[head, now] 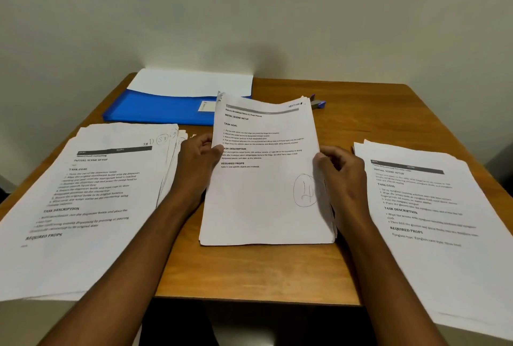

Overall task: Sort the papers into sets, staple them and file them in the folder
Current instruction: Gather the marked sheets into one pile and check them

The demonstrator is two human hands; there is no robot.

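Papers in three piles: middle stack (265, 173) gripped at both side edges by our left hand (198, 162) and right hand (340, 170), fingers curled. Loose piles outside each hand. Blue folder (161, 111), stapler (316, 104) beyond fingertips; we judge stapling, filing remain.

A square wooden table (347, 123) with a warm brown top stands pushed against a plain off-white wall (249, 12) on its far side, dark floor (180, 323) showing beneath its near edge.
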